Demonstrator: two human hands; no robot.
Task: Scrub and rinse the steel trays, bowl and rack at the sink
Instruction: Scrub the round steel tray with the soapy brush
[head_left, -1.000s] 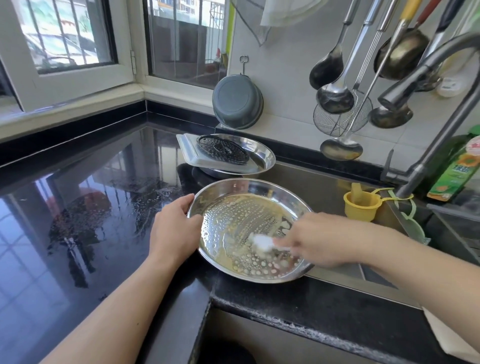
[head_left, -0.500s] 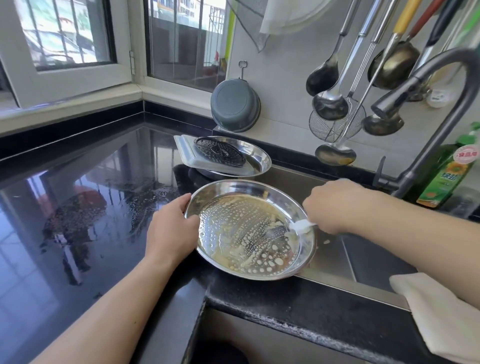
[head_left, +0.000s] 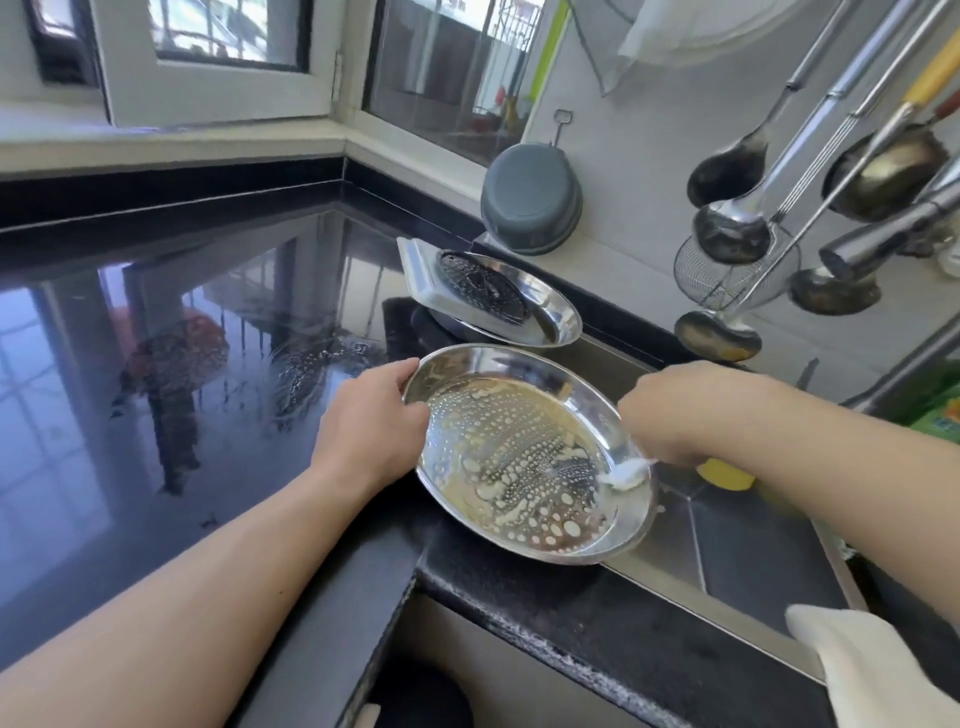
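silver tray (head_left: 524, 374) foam-speckled, black counter (head_left: 156, 364)

The round tray (head_left: 524, 457) sits at the front edge of the tabletop (head_left: 156, 374), overhanging the sink (head_left: 748, 551) on its right, with the left hand (head_left: 371, 423) at its left rim and the right hand (head_left: 685, 410) over its right rim, a scrubber (head_left: 626, 473) under that hand touching the tray's inside. Behind it a second tray (head_left: 550, 317) carries the rack (head_left: 480, 286), ladles (head_left: 727, 228) hanging on the wall to the right
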